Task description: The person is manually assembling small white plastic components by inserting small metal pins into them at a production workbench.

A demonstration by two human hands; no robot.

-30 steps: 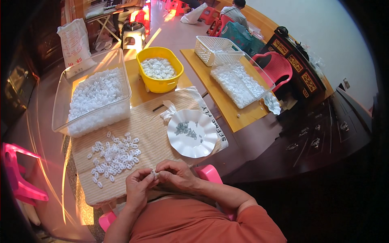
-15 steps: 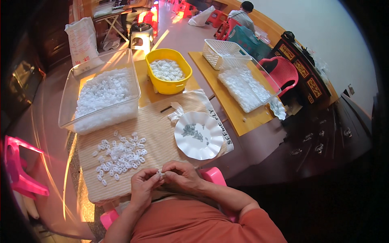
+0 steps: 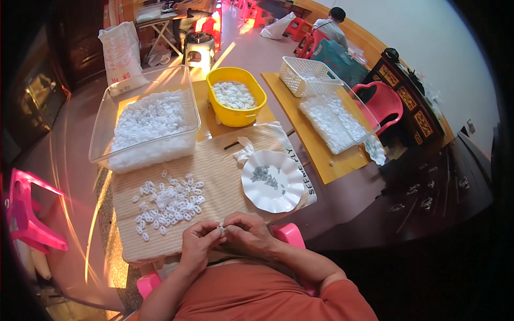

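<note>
Piece [image 3: 222, 228], mostly hidden, between left hand [image 3: 198, 242] and right hand [image 3: 249, 232]

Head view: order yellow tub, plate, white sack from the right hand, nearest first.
From the right hand:
1. Plate: just ahead, slightly right.
2. Yellow tub: farther ahead, past the plate.
3. White sack: farthest, upper left.
</note>
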